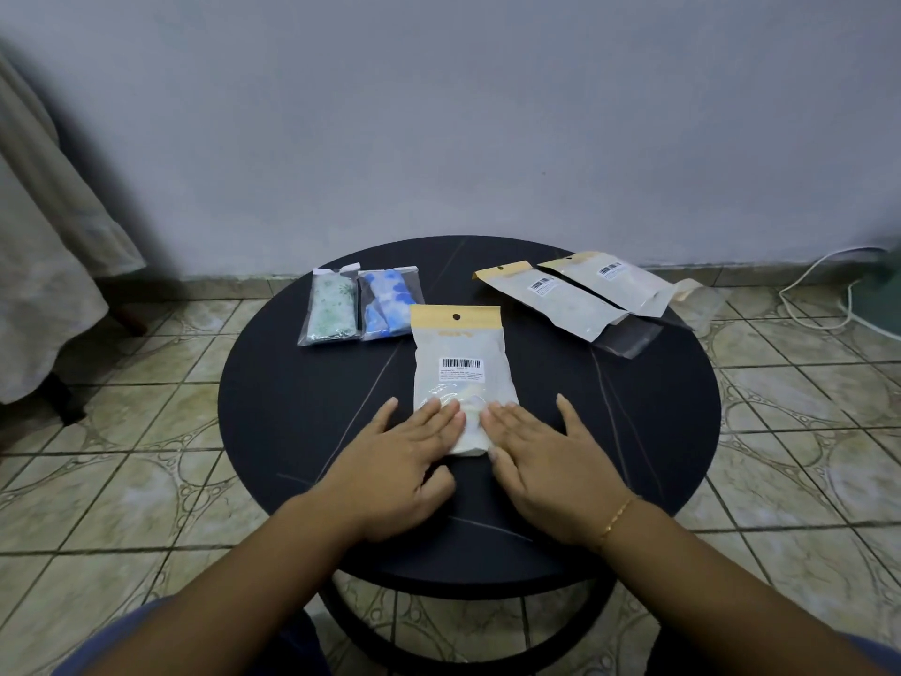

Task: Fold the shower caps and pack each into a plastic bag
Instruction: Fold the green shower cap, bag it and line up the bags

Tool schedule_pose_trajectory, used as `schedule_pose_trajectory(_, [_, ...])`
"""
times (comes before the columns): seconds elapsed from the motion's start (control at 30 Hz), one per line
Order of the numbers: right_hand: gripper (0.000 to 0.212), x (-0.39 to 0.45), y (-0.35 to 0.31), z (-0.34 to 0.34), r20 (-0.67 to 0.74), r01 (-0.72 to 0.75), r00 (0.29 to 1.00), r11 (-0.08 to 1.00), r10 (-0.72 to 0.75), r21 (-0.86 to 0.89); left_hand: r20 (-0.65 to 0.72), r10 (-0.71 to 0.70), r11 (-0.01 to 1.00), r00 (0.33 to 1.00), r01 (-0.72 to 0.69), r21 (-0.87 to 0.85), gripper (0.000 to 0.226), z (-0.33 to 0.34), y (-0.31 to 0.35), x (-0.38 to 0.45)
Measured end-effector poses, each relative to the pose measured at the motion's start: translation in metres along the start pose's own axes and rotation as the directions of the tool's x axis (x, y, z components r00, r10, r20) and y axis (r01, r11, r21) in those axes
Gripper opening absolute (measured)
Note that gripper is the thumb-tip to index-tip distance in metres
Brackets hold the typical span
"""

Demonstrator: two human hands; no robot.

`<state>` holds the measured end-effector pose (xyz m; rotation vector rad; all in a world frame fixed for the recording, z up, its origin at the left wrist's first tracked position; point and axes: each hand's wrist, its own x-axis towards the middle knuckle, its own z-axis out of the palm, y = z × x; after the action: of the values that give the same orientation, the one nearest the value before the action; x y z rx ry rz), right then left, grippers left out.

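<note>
A plastic bag (pixel 460 368) with a tan header and a barcode label lies in the middle of the round black table (pixel 292 383), a pale shower cap inside it. My left hand (pixel 404 461) and my right hand (pixel 541 461) lie flat on the bag's near end, fingers spread, pressing it down. At the back left lie two clear bags, one with a green-patterned cap (pixel 331 304) and one with a blue-flowered cap (pixel 387 302). At the back right lie two more tan-headed bags (pixel 551 297) (pixel 619 280), overlapping.
An empty clear bag (pixel 634 336) pokes out from under the right-hand bags near the table's edge. A white cable (pixel 819 285) runs on the tiled floor at the right. Draped cloth (pixel 44 265) hangs at the left. The wall stands just behind the table.
</note>
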<state>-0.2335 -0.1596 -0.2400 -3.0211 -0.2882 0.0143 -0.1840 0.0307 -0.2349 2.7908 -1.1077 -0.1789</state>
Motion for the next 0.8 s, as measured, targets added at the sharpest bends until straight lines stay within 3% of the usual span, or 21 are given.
schedule_pose_trajectory(0.37, [0.092, -0.002, 0.0, -0.001, 0.031, -0.003, 1.0, 1.0, 0.003, -0.009, 0.019, -0.189, 0.982, 0.982, 0.188, 0.033, 0.091, 0.001, 0.002, -0.017])
schedule_pose_trajectory(0.47, [0.077, -0.004, 0.0, -0.002, 0.044, -0.01, 0.999, 0.998, 0.007, 0.066, -0.016, -0.28, 0.96, 0.96, 0.28, -0.022, 0.091, 0.002, 0.001, -0.022])
schedule_pose_trajectory(0.53, [0.076, -0.007, -0.001, -0.001, -0.002, -0.003, 1.0, 0.995, 0.003, 0.099, -0.025, -0.319, 0.941, 0.947, 0.313, -0.13, 0.074, 0.003, 0.004, -0.021])
schedule_pose_trajectory(0.6, [0.085, -0.008, -0.005, 0.001, -0.086, 0.001, 0.996, 0.992, 0.01, 0.127, -0.044, -0.327, 0.886, 0.944, 0.29, -0.361, 0.056, 0.002, 0.011, -0.018])
schedule_pose_trajectory(0.67, [0.087, -0.006, -0.012, 0.007, -0.197, -0.006, 0.98, 0.988, 0.037, 0.155, -0.113, -0.364, 0.72, 0.925, 0.202, -0.664, 0.05, -0.004, 0.022, -0.017])
schedule_pose_trajectory(0.73, [0.073, -0.003, -0.021, 0.011, -0.41, -0.039, 0.906, 0.986, 0.103, 0.16, -0.209, -0.379, 0.574, 0.901, 0.052, -0.817, 0.051, -0.011, 0.034, -0.017])
schedule_pose_trajectory(0.8, [0.05, 0.0, -0.027, 0.007, -0.534, -0.125, 0.803, 0.951, 0.264, 0.281, -0.279, -0.322, 0.55, 0.905, -0.061, -0.833, 0.056, -0.014, 0.043, -0.016])
